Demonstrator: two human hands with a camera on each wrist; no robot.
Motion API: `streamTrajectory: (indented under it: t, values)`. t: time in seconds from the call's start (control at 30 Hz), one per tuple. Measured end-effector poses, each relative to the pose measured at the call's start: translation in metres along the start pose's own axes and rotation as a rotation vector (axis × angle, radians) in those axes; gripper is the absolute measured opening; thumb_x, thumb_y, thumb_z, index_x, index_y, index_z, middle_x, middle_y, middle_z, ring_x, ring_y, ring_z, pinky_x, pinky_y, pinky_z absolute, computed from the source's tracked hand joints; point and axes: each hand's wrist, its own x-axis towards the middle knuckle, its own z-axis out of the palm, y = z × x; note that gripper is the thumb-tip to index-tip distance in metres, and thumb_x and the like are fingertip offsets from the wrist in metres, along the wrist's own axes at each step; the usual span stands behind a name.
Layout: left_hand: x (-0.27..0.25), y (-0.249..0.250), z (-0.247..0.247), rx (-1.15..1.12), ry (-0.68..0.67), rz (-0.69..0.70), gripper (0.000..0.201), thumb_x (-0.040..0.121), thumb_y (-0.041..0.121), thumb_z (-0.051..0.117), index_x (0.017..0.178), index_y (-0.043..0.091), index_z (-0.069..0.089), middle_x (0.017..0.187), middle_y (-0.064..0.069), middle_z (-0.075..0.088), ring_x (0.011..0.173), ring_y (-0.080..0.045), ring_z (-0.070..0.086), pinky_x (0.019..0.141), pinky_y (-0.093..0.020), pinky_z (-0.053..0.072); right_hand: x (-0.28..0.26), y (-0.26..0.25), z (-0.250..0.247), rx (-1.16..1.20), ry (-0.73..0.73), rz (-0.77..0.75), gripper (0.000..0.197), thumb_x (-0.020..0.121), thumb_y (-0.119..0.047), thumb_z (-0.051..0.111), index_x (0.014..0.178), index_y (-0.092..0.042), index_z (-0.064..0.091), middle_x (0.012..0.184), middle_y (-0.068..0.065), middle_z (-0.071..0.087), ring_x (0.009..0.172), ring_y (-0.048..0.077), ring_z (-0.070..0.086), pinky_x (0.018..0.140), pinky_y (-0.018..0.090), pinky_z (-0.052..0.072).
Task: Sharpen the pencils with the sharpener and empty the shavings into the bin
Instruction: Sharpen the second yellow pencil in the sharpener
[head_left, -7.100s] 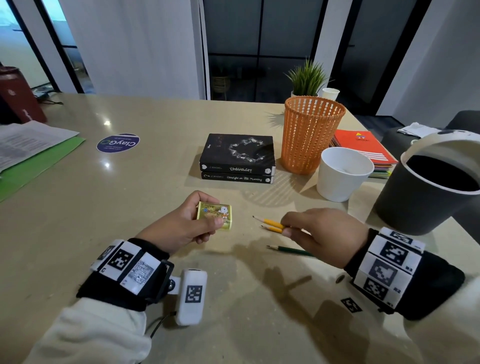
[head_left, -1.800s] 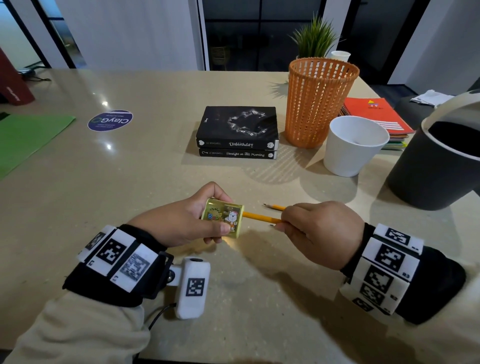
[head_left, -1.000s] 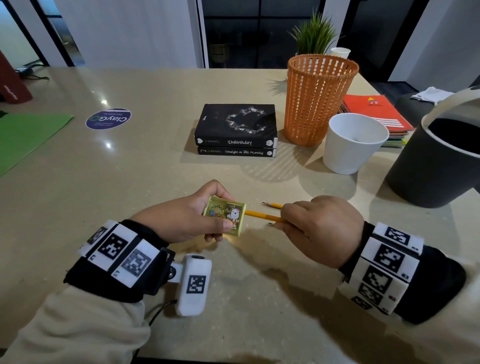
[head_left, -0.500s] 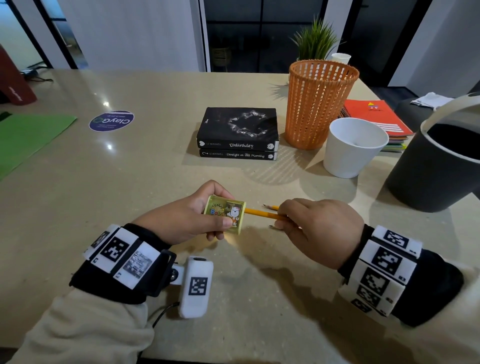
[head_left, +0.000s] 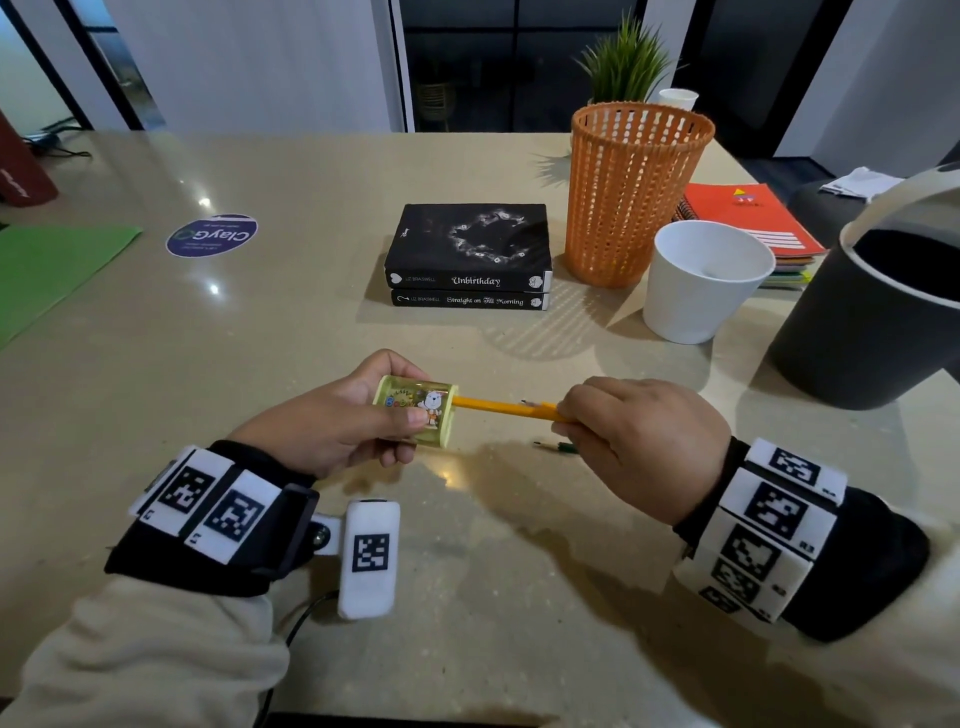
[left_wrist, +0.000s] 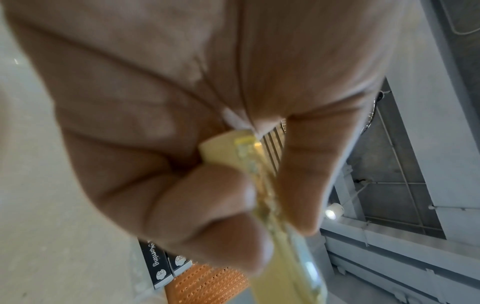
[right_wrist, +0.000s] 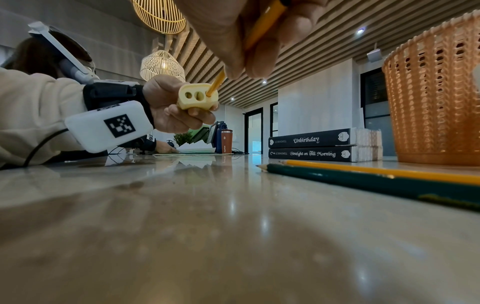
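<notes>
My left hand (head_left: 400, 415) grips a small yellow-green sharpener (head_left: 415, 410) with a cartoon bear on it, held just above the table. My right hand (head_left: 571, 421) pinches a yellow pencil (head_left: 498, 406) whose tip sits in one of the sharpener's holes (right_wrist: 209, 93). In the left wrist view the fingers (left_wrist: 207, 195) wrap the sharpener (left_wrist: 272, 205) closely. A green pencil (right_wrist: 363, 181) and a second yellow pencil (right_wrist: 376, 170) lie on the table under my right hand. A dark grey bin (head_left: 872, 322) stands at the right edge.
An orange mesh basket (head_left: 634, 192), a white cup (head_left: 701, 280) and two stacked black books (head_left: 467, 260) stand behind my hands. Orange notebooks (head_left: 748, 218) lie at the far right, a green folder (head_left: 47, 270) at the left.
Seven seconds ago the right hand was at the pencils on the table; it now holds one in the sharpener. Over the last second both hands stay in place, the sharpener rolled slightly.
</notes>
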Motion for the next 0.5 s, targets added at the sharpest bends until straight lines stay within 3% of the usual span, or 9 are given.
streamTrajectory:
  t: [0.07, 0.13, 0.2, 0.27, 0.37, 0.47, 0.5]
  values:
    - [-0.0009, -0.0002, 0.001, -0.021, 0.007, -0.003, 0.043, 0.062, 0.023, 0.073, 0.096, 0.015, 0.048, 0.073, -0.007, 0.06, 0.052, -0.009, 0.057, 0.046, -0.017, 0.047, -0.0001, 0.0009, 0.0005, 0.028, 0.01, -0.007, 0.03, 0.084, -0.024, 0.042, 0.071, -0.006, 0.061, 0.058, 0.005, 0.059, 0.043, 0.03, 0.052, 0.036, 0.033, 0.045]
    - [-0.0015, -0.0014, 0.0007, -0.021, 0.001, 0.01, 0.065, 0.047, 0.034, 0.087, 0.096, 0.016, 0.049, 0.07, -0.004, 0.064, 0.052, -0.009, 0.057, 0.045, -0.016, 0.047, -0.0007, 0.0014, 0.0014, 0.04, 0.009, -0.017, 0.03, 0.085, -0.024, 0.042, 0.071, -0.007, 0.061, 0.057, 0.004, 0.06, 0.043, 0.03, 0.051, 0.037, 0.032, 0.045]
    - [-0.002, -0.0015, 0.0006, -0.012, -0.002, 0.003, 0.081, 0.031, 0.041, 0.091, 0.096, 0.016, 0.049, 0.066, -0.002, 0.065, 0.051, -0.01, 0.057, 0.044, -0.017, 0.047, -0.0013, 0.0015, 0.002, 0.043, 0.001, -0.016, 0.03, 0.086, -0.025, 0.042, 0.071, -0.007, 0.061, 0.056, 0.003, 0.059, 0.042, 0.03, 0.051, 0.037, 0.032, 0.044]
    - [-0.001, -0.0019, 0.0011, -0.013, 0.002, -0.001, 0.074, 0.036, 0.032, 0.089, 0.096, 0.016, 0.048, 0.067, -0.003, 0.063, 0.051, -0.01, 0.057, 0.043, -0.017, 0.046, -0.002, 0.0018, 0.0025, 0.043, -0.009, -0.012, 0.031, 0.086, -0.026, 0.042, 0.072, -0.007, 0.062, 0.056, 0.003, 0.059, 0.041, 0.03, 0.049, 0.036, 0.032, 0.044]
    - [-0.0026, -0.0005, 0.0018, -0.029, 0.006, -0.016, 0.054, 0.054, 0.021, 0.08, 0.097, 0.015, 0.047, 0.071, -0.006, 0.06, 0.05, -0.01, 0.055, 0.043, -0.017, 0.046, -0.003, 0.0021, 0.0025, 0.046, -0.036, -0.002, 0.033, 0.088, -0.028, 0.039, 0.075, -0.01, 0.062, 0.056, 0.001, 0.059, 0.04, 0.029, 0.048, 0.036, 0.033, 0.043]
    - [-0.004, -0.0002, 0.0007, -0.021, -0.004, -0.017, 0.065, 0.047, 0.026, 0.087, 0.097, 0.016, 0.047, 0.07, -0.005, 0.062, 0.05, -0.01, 0.056, 0.043, -0.017, 0.047, -0.0028, 0.0017, 0.0018, 0.06, -0.044, -0.001, 0.033, 0.088, -0.029, 0.039, 0.076, -0.011, 0.063, 0.055, -0.001, 0.059, 0.039, 0.026, 0.048, 0.036, 0.03, 0.042]
    - [-0.0041, 0.0, 0.0005, -0.015, 0.004, -0.018, 0.058, 0.052, 0.022, 0.083, 0.097, 0.017, 0.046, 0.071, -0.006, 0.06, 0.05, -0.01, 0.056, 0.043, -0.017, 0.046, -0.0027, 0.0013, 0.0016, 0.065, -0.047, -0.001, 0.033, 0.088, -0.029, 0.039, 0.076, -0.01, 0.063, 0.055, 0.0, 0.059, 0.039, 0.026, 0.048, 0.036, 0.029, 0.041]
